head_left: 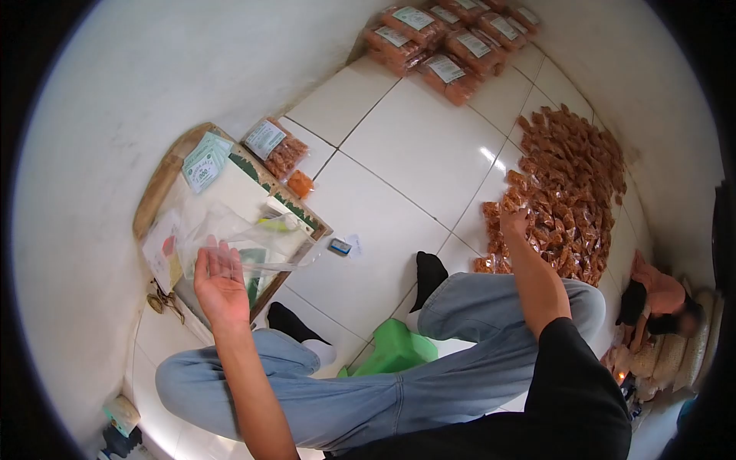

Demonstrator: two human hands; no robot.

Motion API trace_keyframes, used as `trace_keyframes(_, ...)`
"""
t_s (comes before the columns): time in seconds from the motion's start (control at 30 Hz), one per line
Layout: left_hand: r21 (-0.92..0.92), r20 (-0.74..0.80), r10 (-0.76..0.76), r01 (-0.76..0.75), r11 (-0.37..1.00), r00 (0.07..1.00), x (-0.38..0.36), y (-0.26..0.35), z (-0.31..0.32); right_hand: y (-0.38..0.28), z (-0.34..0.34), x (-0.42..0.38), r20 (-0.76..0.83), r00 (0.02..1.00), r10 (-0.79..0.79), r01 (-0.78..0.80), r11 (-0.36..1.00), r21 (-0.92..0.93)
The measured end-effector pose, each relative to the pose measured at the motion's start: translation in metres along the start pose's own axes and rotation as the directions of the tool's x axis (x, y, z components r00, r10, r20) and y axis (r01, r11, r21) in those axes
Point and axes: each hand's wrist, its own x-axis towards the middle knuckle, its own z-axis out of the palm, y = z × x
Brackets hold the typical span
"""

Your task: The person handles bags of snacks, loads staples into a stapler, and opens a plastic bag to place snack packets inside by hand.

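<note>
My left hand holds a clear empty plastic bag above a low wooden table. My right hand reaches out to the edge of a big pile of small orange-brown snack packets spread on the white tiled floor; its fingers close on one of the packets. My legs in blue jeans and black socks stretch across the floor between the two hands.
Green-and-white labels lie on the table, with a filled labelled bag beside it. Stacked filled bags sit by the far wall. A green stool stands under my legs. Another person crouches at right.
</note>
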Motion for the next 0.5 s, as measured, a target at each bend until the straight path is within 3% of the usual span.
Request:
trace_keyframes(0.03, 0.002, -0.003, 0.0, 0.0, 1.0, 1.0, 0.0, 0.0, -0.002, -0.012, -0.01, -0.01, 0.005, 1.0, -0.005, 0.005, 1.0, -0.003)
trace_keyframes(0.07, 0.003, -0.007, 0.002, -0.002, 1.0, 1.0, 0.0, 0.0, -0.004, -0.023, -0.021, -0.021, 0.2, 0.967, -0.159, 0.158, 0.987, 0.022)
trace_keyframes(0.1, -0.001, -0.016, -0.001, 0.001, 1.0, 1.0, 0.001, 0.0, -0.004, -0.03, -0.024, -0.025, 0.379, 0.873, -0.307, 0.3, 0.951, 0.078)
trace_keyframes(0.13, -0.007, -0.025, 0.0, 0.0, 1.0, 1.0, 0.002, 0.0, -0.004, -0.026, 0.001, -0.016, 0.383, 0.869, -0.313, 0.306, 0.949, 0.082)
trace_keyframes(0.2, 0.006, -0.028, 0.004, -0.004, 1.0, 1.0, 0.001, 0.001, -0.006, 0.002, 0.073, 0.007, 0.091, 0.878, -0.471, 0.473, 0.821, -0.32)
trace_keyframes(0.23, 0.017, -0.02, 0.002, -0.001, 1.0, 1.0, 0.001, 0.001, -0.005, -0.013, 0.058, -0.012, 0.098, 0.877, -0.47, 0.475, 0.82, -0.321)
trace_keyframes(0.27, 0.018, -0.022, 0.001, 0.0, 1.0, 1.0, 0.002, 0.0, -0.003, -0.031, 0.042, -0.029, 0.344, 0.87, -0.352, 0.447, 0.859, -0.249)
trace_keyframes(0.33, 0.02, -0.034, 0.014, -0.014, 1.0, 0.999, 0.002, -0.002, 0.0, -0.059, 0.024, -0.036, 0.705, 0.702, -0.103, 0.343, 0.916, -0.207)
trace_keyframes(0.47, 0.019, -0.012, 0.01, -0.01, 1.0, 1.0, 0.001, -0.003, 0.003, -0.064, 0.025, -0.026, 0.639, 0.733, -0.233, 0.443, 0.877, -0.188)
trace_keyframes(0.5, 0.013, -0.009, 0.0, 0.0, 1.0, 1.0, 0.002, -0.004, 0.002, -0.058, 0.033, -0.018, 0.565, 0.715, -0.412, 0.581, 0.8, -0.152)
